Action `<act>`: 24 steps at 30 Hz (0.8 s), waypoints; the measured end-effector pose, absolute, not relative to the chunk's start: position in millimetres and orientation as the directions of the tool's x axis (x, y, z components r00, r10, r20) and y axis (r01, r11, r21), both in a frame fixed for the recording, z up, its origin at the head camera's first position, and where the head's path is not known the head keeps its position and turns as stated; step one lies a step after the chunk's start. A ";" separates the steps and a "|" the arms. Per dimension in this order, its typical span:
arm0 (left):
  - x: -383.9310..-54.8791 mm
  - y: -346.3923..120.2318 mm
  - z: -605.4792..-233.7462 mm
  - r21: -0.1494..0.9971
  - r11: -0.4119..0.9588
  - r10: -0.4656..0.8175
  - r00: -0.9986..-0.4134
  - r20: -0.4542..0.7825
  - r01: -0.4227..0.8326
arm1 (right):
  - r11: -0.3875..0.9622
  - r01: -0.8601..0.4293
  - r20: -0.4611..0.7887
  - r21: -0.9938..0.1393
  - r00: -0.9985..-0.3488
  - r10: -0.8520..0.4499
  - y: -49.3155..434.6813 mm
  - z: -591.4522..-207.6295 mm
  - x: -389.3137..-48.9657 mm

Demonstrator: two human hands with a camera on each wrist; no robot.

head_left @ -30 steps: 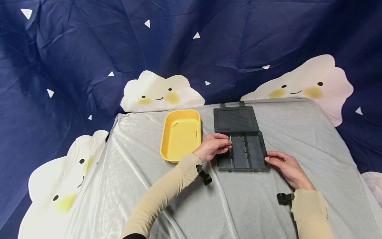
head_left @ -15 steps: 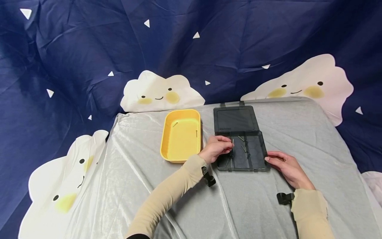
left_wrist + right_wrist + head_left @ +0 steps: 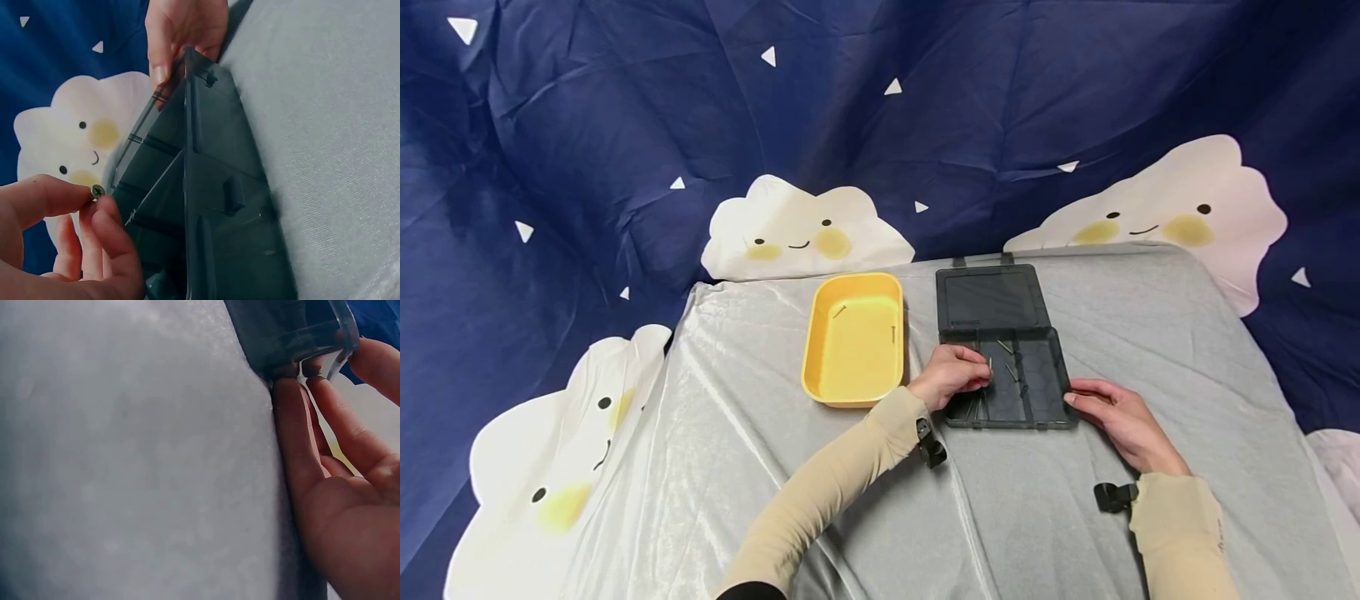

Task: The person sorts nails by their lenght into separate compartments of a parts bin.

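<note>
My left hand [image 3: 953,379] pinches a screw [image 3: 97,191] between thumb and fingertips; its cross-slotted head shows in the left wrist view. That hand is over the left part of a dark see-through compartment box [image 3: 1041,410], whose lid [image 3: 992,298] lies folded back. Several screws lie inside, such as a screw [image 3: 1004,347] in the middle section; the ones at the left are partly hidden by my hand. On the box's right side my right hand [image 3: 1127,425] touches the wall with fairly straight fingers, its fingertips right at the rim in the right wrist view.
A yellow tray [image 3: 808,367] stands left of the box, with a screw [image 3: 839,312] and another screw [image 3: 892,334] in it. Grey cloth [image 3: 1037,517] with folds covers the table. Behind hangs a dark blue curtain [image 3: 850,108] with clouds.
My left hand has moved slightly right and towards me over the box, still pinching the screw. My right hand stays at the box's side.
</note>
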State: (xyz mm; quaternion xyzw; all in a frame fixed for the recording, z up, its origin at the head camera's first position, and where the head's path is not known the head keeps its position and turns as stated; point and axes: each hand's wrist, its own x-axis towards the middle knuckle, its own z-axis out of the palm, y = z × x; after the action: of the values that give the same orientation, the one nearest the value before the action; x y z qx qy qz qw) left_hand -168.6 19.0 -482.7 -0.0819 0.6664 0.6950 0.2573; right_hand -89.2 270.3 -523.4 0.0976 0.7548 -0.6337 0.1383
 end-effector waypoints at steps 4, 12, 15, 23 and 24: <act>-168.9 18.7 -482.7 0.880 0.032 0.238 -0.852 -0.467 -0.473 | 0.177 0.323 -0.333 -0.930 -0.943 -0.030 270.1 -523.9 -89.3; -168.5 16.7 -483.7 0.881 0.045 0.224 -0.854 -0.469 -0.472 | 0.210 0.319 -0.331 -0.924 -0.943 -0.025 270.5 -524.7 -89.8; -168.5 15.7 -483.7 0.882 0.035 0.230 -0.855 -0.465 -0.470 | 0.215 0.319 -0.331 -0.923 -0.943 -0.023 270.2 -524.0 -89.9; -169.2 13.9 -478.5 0.881 0.008 0.248 -0.852 -0.460 -0.473 | 0.203 0.311 -0.323 -0.928 -0.946 -0.026 270.2 -523.2 -89.1; -169.2 13.2 -476.5 0.881 0.006 0.252 -0.851 -0.460 -0.474 | 0.208 0.310 -0.322 -0.928 -0.946 -0.025 270.3 -523.2 -89.1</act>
State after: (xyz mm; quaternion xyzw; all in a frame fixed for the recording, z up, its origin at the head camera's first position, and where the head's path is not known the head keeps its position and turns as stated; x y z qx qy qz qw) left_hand -169.2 13.2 -476.5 -0.0840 0.6601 0.6999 0.2594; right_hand -89.1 270.3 -523.2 0.0929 0.7653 -0.6225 0.1347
